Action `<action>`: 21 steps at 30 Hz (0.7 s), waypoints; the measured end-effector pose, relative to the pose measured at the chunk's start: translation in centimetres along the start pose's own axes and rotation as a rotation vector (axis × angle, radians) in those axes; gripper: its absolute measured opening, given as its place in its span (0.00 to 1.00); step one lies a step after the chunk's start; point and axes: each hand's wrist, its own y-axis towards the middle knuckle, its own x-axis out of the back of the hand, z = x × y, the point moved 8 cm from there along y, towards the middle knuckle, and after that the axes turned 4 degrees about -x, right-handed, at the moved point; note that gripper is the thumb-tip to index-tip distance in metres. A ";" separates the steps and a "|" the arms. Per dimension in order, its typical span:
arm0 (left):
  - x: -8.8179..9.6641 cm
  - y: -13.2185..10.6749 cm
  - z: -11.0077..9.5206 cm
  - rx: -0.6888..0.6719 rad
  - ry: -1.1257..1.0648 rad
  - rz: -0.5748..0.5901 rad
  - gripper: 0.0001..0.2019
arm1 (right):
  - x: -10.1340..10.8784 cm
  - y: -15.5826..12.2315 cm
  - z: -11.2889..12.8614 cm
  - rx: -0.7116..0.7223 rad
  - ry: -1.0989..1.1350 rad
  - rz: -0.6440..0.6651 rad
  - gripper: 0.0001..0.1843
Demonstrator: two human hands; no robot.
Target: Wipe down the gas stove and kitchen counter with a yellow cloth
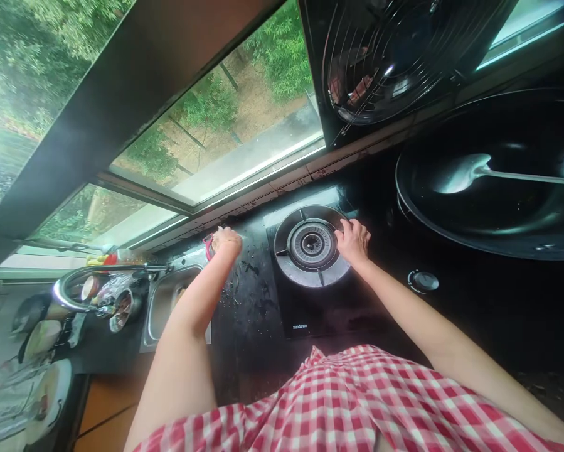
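My right hand rests on the right edge of the round gas burner, fingers curled on its metal ring. Whether it holds something small there cannot be seen. My left hand is closed around a small pink-red thing at the back of the wet black counter, just left of the stove top and beside the sink's far corner.
A large black wok with a metal ladle in it sits to the right. A round stove knob lies between burner and wok. A steel sink with a curved faucet, bowls and plates lies left. A fan and windows stand behind.
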 end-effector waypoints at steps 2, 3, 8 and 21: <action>1.2 0.3 0.2 0.012 0.034 -0.033 0.18 | 0.0 0.0 0.1 -0.002 -0.006 0.005 0.24; 1.2 0.6 -0.9 -0.024 0.034 -0.040 0.20 | 0.0 0.0 0.1 -0.005 -0.010 0.006 0.24; -2.5 2.2 -11.5 -0.353 0.008 -0.018 0.18 | -0.1 0.0 -0.1 -0.001 -0.025 0.007 0.25; -5.2 1.3 -12.4 -0.445 0.091 0.296 0.04 | -0.4 0.0 -0.3 -0.011 0.026 0.010 0.25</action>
